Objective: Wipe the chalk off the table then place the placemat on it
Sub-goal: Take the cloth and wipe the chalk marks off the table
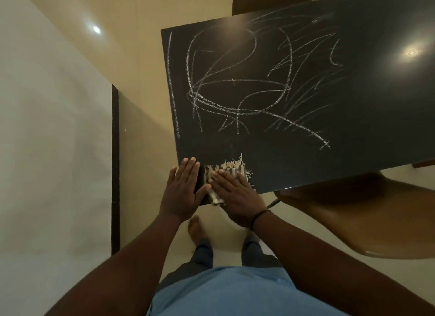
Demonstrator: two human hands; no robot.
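chalk scribbles [247, 87] cover the middle of the dark tabletop [376, 127], looping white lines that run from its left edge toward the right of the frame. at the tabletop's near corner, lower centre of the frame, lies a folded striped cloth with a frayed fringe [227, 171]; whether it is the placemat or a wiping rag cannot be told. right hand [237, 195] lies flat on the cloth, fingers [223, 177] straight and close together, pressing it down. left hand [183, 193] rests just beside it at the corner's edge, palm down, fingers spread and straight, holding nothing. a black band [260, 214] circles the right wrist. a brown wooden chair [353, 214] stands at the right, its seat partly under the tabletop. a bare foot [196, 230] shows on the cream floor below the hands
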